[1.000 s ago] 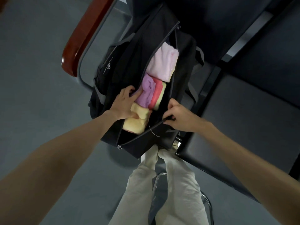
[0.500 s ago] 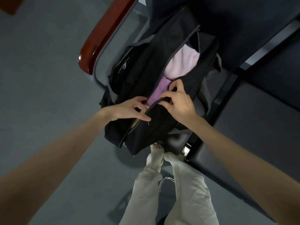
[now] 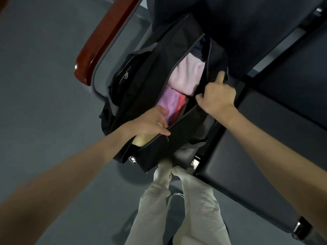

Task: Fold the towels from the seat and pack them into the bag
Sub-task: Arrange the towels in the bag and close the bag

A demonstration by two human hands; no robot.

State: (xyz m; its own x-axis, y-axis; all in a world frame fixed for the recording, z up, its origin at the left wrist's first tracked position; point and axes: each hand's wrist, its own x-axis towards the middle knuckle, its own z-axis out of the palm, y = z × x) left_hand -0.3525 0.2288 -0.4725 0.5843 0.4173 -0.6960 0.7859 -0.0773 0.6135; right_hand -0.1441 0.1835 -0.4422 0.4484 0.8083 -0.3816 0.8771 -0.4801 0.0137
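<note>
black bag (image 3: 155, 82), pink towel (image 3: 187, 76), purple towel (image 3: 169, 101)

Looks like a waiting area or public hall. Shown by a row of joined dark padded seats (image 3: 265, 156) on a metal frame, with a glossy reddish-brown wooden armrest (image 3: 106, 41) at the end. Smooth grey floor (image 3: 44, 85) beneath, bare and plain, lit dimly. Nothing homely about the furnishing.

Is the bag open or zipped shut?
Open. The bag gapes along its top, showing pink, purple and yellow towels inside. The right hand grips one edge.
</note>
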